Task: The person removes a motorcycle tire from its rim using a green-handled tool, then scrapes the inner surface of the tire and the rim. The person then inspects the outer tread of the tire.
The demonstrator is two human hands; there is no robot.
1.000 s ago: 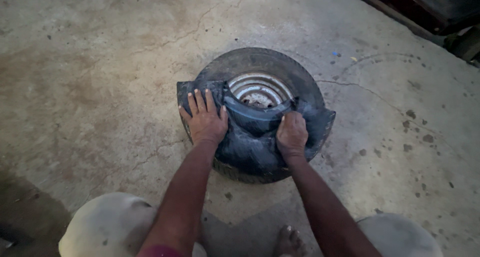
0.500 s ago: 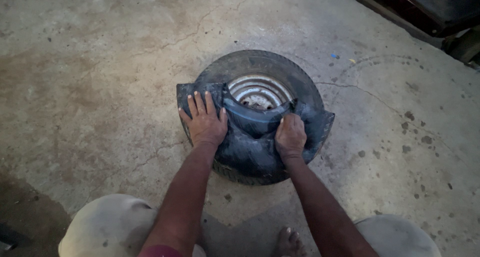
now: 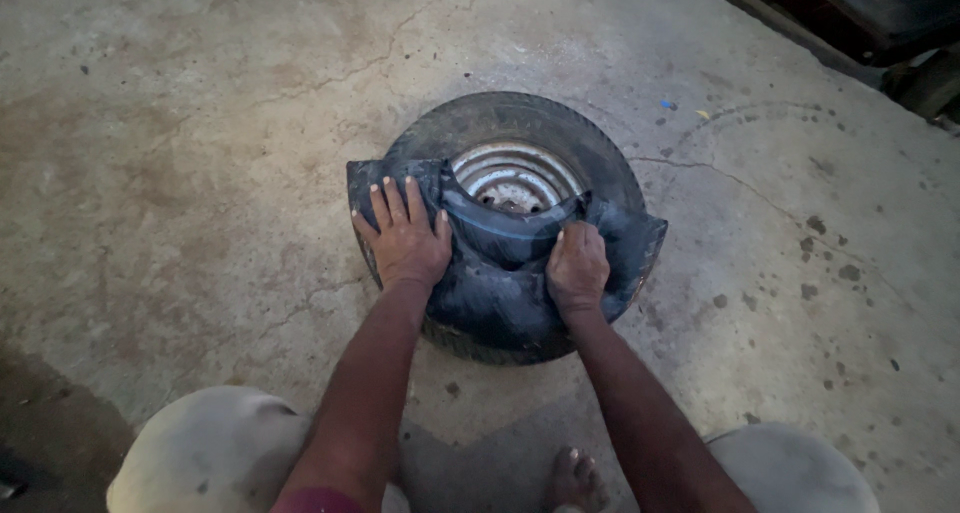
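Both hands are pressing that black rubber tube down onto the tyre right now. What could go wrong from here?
1. The left hand lies flat with fingers spread on the limp black rubber inner tube; it may slide on the folded rubber.
2. The right hand is bunched at the tube's inner fold beside the grey ribbed metal wheel rim; knuckles could get pinched there.
3. The worn black tyre rests loose on the cracked concrete floor and may shift.

Dim, even light; darkened corners
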